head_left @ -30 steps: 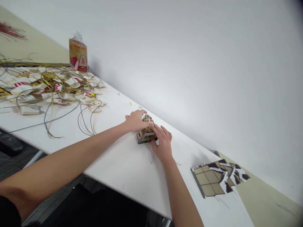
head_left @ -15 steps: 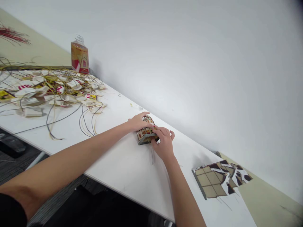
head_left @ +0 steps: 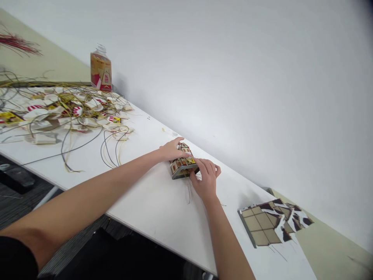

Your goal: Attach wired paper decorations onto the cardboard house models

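We log a small model house [head_left: 182, 163] on the white table [head_left: 163, 206], near the wall [head_left: 233, 77]; our left hand [head_left: 172, 149] grasps it, hiding part of it; our right hand [head_left: 206, 179] pinches its right edge; leftward, a tangled heap of wired pieces [head_left: 78, 112], stray leads trailing, bottle [head_left: 101, 72] behind; rightward, a gridded, black-and-white-patched piece [head_left: 259, 227].
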Available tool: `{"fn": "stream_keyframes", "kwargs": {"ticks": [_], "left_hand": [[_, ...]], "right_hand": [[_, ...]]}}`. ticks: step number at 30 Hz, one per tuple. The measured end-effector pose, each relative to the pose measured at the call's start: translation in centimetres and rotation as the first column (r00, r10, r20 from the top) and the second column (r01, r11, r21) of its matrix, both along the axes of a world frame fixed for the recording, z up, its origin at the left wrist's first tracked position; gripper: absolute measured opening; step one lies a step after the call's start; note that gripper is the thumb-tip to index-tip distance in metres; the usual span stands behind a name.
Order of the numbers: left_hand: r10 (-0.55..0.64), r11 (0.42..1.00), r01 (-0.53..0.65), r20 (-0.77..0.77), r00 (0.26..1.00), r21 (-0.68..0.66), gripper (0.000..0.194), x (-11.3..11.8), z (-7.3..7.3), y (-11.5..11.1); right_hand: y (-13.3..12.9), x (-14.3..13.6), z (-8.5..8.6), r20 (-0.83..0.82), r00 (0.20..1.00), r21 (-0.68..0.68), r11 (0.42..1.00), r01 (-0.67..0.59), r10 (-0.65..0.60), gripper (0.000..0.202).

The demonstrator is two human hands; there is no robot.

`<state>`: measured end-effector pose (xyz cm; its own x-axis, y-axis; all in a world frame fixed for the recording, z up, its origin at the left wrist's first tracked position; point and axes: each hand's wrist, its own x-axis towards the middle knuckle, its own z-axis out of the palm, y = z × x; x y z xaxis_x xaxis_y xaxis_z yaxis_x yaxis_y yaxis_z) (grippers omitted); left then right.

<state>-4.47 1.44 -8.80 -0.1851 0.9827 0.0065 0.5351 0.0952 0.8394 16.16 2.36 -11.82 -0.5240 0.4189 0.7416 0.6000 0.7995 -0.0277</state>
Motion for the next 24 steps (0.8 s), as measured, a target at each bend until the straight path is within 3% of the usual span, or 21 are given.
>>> {"fn": "stream_keyframes", "kwargs": {"ticks": [4, 8, 19, 24], "left_hand": [[-0.091, 0.995, 0.092, 0.028, 0.995, -0.037, 0.113, -0.3, 0.9, -0.7], [-0.227, 0.974, 0.226, -0.037, 0.973, -0.031, 0.13, -0.4, 1.4, -1.4], [-0.414, 0.909, 0.414, 0.0, 0.91, 0.053, 0.149, -1.3, 0.6, -1.3], [-0.428, 0.899, 0.427, -0.007, 0.904, 0.102, 0.147, -0.9, 0.9, -1.6]], "right_hand": [[-0.2, -0.2, 0.0, 0.003, 1.0, 0.032, 0.999, -0.006, 0.005, 0.03], [0.0, 0.0, 0.0, -0.024, 1.0, 0.059, 0.998, 0.015, -0.014, 0.026], [0.4, 0.1, 0.0, -0.098, 0.993, 0.106, 0.992, 0.072, -0.061, 0.021], [0.5, 0.4, 0.1, -0.104, 0.993, 0.125, 0.99, 0.073, -0.06, 0.018]]}}
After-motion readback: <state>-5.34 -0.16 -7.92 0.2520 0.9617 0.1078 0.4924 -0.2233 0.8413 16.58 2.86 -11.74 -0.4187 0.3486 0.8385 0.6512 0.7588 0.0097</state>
